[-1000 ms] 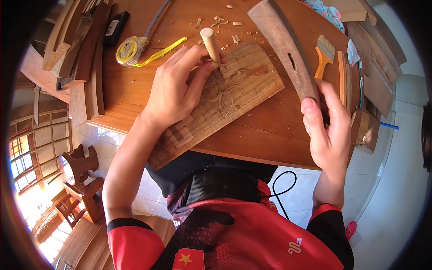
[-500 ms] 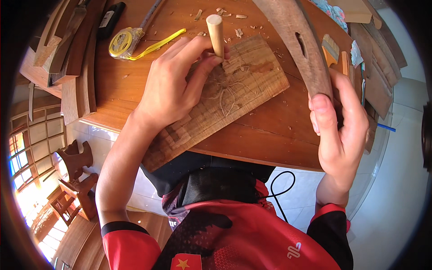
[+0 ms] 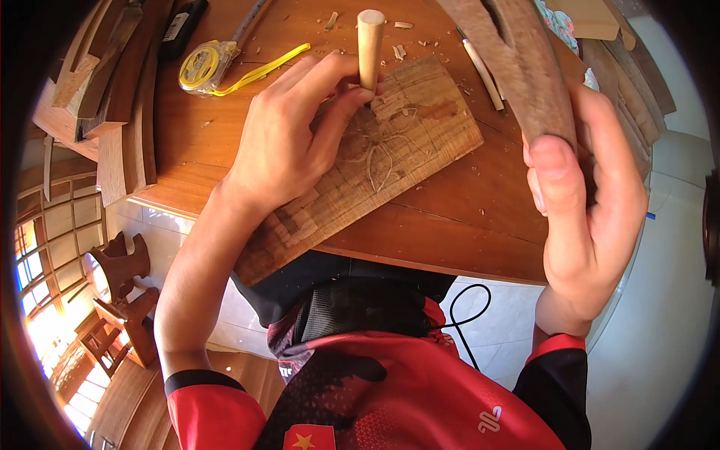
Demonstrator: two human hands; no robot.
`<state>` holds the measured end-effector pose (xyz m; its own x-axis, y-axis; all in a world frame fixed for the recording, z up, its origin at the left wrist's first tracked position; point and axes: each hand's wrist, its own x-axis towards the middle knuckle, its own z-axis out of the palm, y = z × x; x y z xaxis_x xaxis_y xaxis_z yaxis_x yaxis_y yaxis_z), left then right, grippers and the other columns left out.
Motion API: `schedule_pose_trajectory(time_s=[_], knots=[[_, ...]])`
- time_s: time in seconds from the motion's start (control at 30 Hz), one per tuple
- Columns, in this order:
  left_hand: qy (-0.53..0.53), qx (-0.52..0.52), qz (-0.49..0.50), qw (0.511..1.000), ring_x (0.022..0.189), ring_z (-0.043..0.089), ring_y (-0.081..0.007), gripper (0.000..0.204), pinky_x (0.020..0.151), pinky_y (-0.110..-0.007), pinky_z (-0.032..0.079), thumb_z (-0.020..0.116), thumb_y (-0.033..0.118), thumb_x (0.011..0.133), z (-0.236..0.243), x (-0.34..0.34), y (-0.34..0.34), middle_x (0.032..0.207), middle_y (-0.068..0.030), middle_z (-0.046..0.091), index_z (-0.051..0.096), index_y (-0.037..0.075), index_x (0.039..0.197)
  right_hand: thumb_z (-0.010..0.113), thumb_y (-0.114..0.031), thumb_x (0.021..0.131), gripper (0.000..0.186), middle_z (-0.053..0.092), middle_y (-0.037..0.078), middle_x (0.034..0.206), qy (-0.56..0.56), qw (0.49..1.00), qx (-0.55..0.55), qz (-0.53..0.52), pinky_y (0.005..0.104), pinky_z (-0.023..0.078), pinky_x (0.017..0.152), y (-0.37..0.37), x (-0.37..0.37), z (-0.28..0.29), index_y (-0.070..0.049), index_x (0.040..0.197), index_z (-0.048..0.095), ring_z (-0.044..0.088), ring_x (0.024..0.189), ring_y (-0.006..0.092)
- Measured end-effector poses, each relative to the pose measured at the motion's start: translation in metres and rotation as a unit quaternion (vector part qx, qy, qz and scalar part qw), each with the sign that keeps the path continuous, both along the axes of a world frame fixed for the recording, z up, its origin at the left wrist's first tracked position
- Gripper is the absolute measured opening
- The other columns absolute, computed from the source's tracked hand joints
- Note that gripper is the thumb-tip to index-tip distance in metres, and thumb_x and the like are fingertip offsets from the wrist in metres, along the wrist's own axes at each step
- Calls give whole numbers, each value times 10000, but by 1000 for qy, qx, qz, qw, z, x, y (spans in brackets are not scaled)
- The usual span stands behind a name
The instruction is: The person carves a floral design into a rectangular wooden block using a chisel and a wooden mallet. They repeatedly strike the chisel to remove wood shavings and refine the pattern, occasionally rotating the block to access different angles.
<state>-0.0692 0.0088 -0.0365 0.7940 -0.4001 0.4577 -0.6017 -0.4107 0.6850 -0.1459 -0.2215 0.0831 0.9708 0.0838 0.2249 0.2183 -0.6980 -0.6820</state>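
Note:
My left hand [image 3: 289, 139] is closed around the lower part of a chisel [image 3: 370, 46] with a pale round wooden handle. The chisel stands nearly upright on a wooden board [image 3: 431, 124]; its tip is hidden by my fingers. Flower-like outlines are cut or drawn on the board, which lies at a slant over the table's near edge. To the right, my right hand [image 3: 592, 199] grips a thick, curved wooden club [image 3: 536, 86] with a long crack in it. The club is raised, apart from the chisel, and its far end leaves the view at the top.
On the wooden table [image 3: 465, 217], a tape measure [image 3: 201, 69] with a yellow strap lies at the left. Stacked wood pieces [image 3: 112, 94] stand beyond it, and more planks [image 3: 634, 112] sit at the right. A pale-handled tool [image 3: 484, 73] lies beyond the board, among scattered shavings.
My right hand and the club have moved right, away from the chisel, uncovering the pale-handled tool and hiding the brush. The chisel's top has shifted slightly right and up.

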Motion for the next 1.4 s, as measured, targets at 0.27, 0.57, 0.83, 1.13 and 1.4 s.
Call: schedule_pose_trajectory(time_s=[0.27, 0.57, 0.83, 1.13, 1.4], knots=[[38, 50, -23, 998, 1005, 715, -242, 172, 892, -361, 568, 576, -24, 989, 5, -1, 2, 1079, -102, 723, 657, 1, 1138, 602, -337, 1042, 467, 567, 12, 813, 4, 1000, 5, 11, 204, 336, 572, 0, 1, -1, 64, 1282, 596, 435, 634, 38], [-25, -3, -8, 1000, 798, 648, -347, 134, 688, -437, 501, 690, 74, 923, -5, 2, 1, 827, -128, 641, 656, 66, 1053, 592, -311, 1043, 475, 604, 42, 867, 6, 1000, 22, -15, 200, 333, 571, 2, -1, -2, 79, 1314, 580, 431, 633, 37], [-43, 47, -12, 998, 791, 652, -365, 143, 688, -440, 512, 691, 101, 925, 0, 2, 0, 861, -133, 666, 643, 71, 1057, 610, -257, 1024, 412, 683, 92, 993, -10, 998, 43, -40, 200, 360, 601, -3, 0, 2, 54, 1292, 633, 479, 650, 56], [-50, 58, 5, 997, 810, 669, -387, 169, 705, -424, 529, 672, 29, 926, 2, -6, -1, 899, -163, 682, 660, 33, 1094, 736, -164, 954, 352, 712, 94, 932, -54, 993, -80, 70, 273, 500, 737, 1, 9, -5, 56, 1216, 654, 629, 768, 148], [10, -12, 44, 999, 830, 732, -345, 108, 717, -399, 604, 675, 74, 953, 2, 0, -5, 913, -139, 727, 667, 18, 1044, 725, -183, 970, 314, 693, 83, 870, -63, 994, -64, 62, 271, 490, 749, 2, 7, -10, 19, 1199, 654, 628, 790, 141]])
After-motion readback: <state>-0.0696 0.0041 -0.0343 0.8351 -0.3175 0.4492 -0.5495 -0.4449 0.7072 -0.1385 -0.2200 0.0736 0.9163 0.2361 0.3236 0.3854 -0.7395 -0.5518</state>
